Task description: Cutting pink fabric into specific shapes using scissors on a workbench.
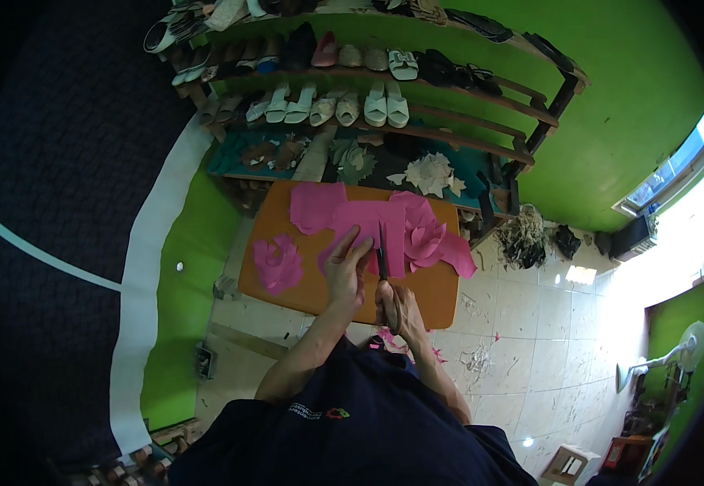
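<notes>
Right hand (391, 308) grips scissors (382, 264) above orange table (431, 298), green walls (619, 89)

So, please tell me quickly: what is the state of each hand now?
Left hand: on the pink sheet; whether it grips cannot be told.
Right hand: closed, holding the scissors.

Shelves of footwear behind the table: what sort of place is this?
Probably a small shoemaking workshop: sandals and shoes line a wooden rack, cut pink pieces lie on the table, and the right hand holds scissors.
</notes>
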`<state>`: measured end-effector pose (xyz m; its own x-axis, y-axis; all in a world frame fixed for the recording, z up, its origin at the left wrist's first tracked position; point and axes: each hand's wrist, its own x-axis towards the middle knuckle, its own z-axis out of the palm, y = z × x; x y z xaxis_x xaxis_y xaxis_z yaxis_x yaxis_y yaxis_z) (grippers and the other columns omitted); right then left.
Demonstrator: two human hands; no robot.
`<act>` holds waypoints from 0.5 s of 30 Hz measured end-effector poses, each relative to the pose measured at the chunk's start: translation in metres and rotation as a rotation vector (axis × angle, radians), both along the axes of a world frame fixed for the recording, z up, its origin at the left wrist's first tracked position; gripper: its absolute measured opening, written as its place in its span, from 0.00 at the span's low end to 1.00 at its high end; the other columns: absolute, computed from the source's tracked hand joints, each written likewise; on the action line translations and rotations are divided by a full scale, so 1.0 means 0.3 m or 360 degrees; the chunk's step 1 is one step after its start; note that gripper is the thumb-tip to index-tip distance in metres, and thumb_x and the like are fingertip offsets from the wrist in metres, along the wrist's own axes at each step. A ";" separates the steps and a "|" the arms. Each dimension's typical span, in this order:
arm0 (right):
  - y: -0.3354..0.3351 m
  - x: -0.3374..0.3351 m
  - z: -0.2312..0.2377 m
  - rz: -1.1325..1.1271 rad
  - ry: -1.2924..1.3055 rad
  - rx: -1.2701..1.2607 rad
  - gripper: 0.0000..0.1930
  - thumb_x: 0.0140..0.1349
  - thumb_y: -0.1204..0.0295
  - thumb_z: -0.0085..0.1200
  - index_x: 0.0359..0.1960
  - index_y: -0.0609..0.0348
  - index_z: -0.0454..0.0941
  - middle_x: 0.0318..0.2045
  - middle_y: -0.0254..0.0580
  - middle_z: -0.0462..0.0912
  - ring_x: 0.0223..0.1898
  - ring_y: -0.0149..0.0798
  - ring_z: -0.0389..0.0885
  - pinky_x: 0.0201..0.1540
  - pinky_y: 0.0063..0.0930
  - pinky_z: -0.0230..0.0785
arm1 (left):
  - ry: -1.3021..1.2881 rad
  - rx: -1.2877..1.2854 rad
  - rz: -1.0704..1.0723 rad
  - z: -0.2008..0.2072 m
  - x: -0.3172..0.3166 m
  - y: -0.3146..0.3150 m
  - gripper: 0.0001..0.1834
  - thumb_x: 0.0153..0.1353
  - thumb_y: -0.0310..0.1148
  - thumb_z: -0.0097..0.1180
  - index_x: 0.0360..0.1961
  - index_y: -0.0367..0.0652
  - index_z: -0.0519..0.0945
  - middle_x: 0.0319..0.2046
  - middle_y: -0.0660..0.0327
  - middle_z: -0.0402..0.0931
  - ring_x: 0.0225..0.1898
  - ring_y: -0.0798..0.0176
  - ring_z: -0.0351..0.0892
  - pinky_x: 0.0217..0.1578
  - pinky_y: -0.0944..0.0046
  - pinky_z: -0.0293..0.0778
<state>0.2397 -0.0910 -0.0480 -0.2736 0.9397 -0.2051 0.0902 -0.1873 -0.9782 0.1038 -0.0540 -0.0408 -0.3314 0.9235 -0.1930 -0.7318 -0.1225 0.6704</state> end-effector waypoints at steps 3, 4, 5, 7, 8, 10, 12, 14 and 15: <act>0.006 0.001 0.011 0.0055 -0.0016 -0.0040 0.32 0.65 0.41 0.50 0.24 0.64 0.71 0.12 0.36 0.69 0.12 0.31 0.71 0.17 0.28 0.65 | 0.0196 0.0058 0.0044 -0.004 -0.008 0.008 0.23 0.60 0.17 0.60 0.58 0.31 0.74 0.44 0.55 0.81 0.44 0.64 0.84 0.50 0.70 0.82; 0.008 -0.002 0.011 0.0026 0.0031 -0.0064 0.32 0.66 0.41 0.50 0.24 0.64 0.70 0.12 0.36 0.68 0.12 0.31 0.70 0.17 0.28 0.64 | 0.0205 0.0053 0.0038 0.002 -0.009 0.010 0.23 0.60 0.17 0.60 0.58 0.31 0.74 0.44 0.55 0.81 0.44 0.64 0.84 0.50 0.70 0.82; 0.009 -0.005 0.010 -0.0002 0.0078 -0.0088 0.32 0.66 0.41 0.50 0.24 0.64 0.70 0.11 0.35 0.68 0.12 0.31 0.70 0.16 0.28 0.64 | 0.0212 0.0055 0.0033 0.008 -0.011 0.013 0.24 0.60 0.18 0.61 0.59 0.31 0.74 0.43 0.56 0.81 0.43 0.65 0.84 0.48 0.70 0.81; 0.008 -0.002 0.022 -0.0008 0.0088 -0.0122 0.32 0.65 0.41 0.51 0.23 0.64 0.70 0.11 0.34 0.67 0.12 0.30 0.70 0.16 0.28 0.63 | 0.0227 0.0057 0.0024 0.021 -0.011 0.013 0.25 0.60 0.19 0.62 0.59 0.30 0.73 0.42 0.56 0.81 0.42 0.66 0.84 0.46 0.71 0.81; 0.009 0.000 0.028 -0.0011 0.0087 -0.0152 0.32 0.65 0.42 0.51 0.23 0.63 0.70 0.11 0.34 0.67 0.12 0.30 0.69 0.15 0.27 0.63 | 0.0227 0.0058 0.0030 0.026 -0.010 0.014 0.26 0.60 0.19 0.62 0.60 0.30 0.73 0.42 0.57 0.81 0.42 0.67 0.84 0.46 0.71 0.81; 0.011 0.003 0.032 -0.0025 0.0051 -0.0163 0.32 0.64 0.41 0.52 0.22 0.63 0.70 0.11 0.33 0.67 0.12 0.29 0.69 0.15 0.27 0.63 | 0.0232 0.0060 0.0034 0.033 -0.014 0.017 0.26 0.60 0.19 0.62 0.60 0.30 0.73 0.42 0.57 0.81 0.42 0.67 0.84 0.46 0.71 0.81; 0.012 -0.001 0.037 -0.0038 0.0009 -0.0174 0.32 0.64 0.40 0.53 0.21 0.62 0.70 0.10 0.33 0.67 0.11 0.29 0.68 0.14 0.27 0.62 | 0.0234 0.0096 0.0019 0.036 -0.021 0.020 0.26 0.60 0.19 0.62 0.60 0.29 0.72 0.41 0.57 0.81 0.41 0.68 0.83 0.45 0.72 0.80; 0.011 -0.012 0.049 -0.0112 -0.0048 -0.0210 0.34 0.61 0.39 0.56 0.19 0.61 0.69 0.10 0.32 0.66 0.11 0.28 0.67 0.14 0.27 0.61 | 0.0251 0.0099 0.0011 0.023 -0.033 0.024 0.26 0.60 0.19 0.62 0.60 0.29 0.72 0.41 0.57 0.81 0.40 0.68 0.83 0.45 0.72 0.80; 0.013 -0.015 0.047 -0.0108 -0.0052 -0.0208 0.34 0.61 0.39 0.56 0.19 0.61 0.69 0.10 0.32 0.66 0.11 0.28 0.67 0.14 0.27 0.61 | 0.0267 0.0102 -0.0001 0.016 -0.038 0.026 0.26 0.60 0.19 0.62 0.60 0.28 0.72 0.41 0.57 0.81 0.40 0.69 0.83 0.45 0.72 0.80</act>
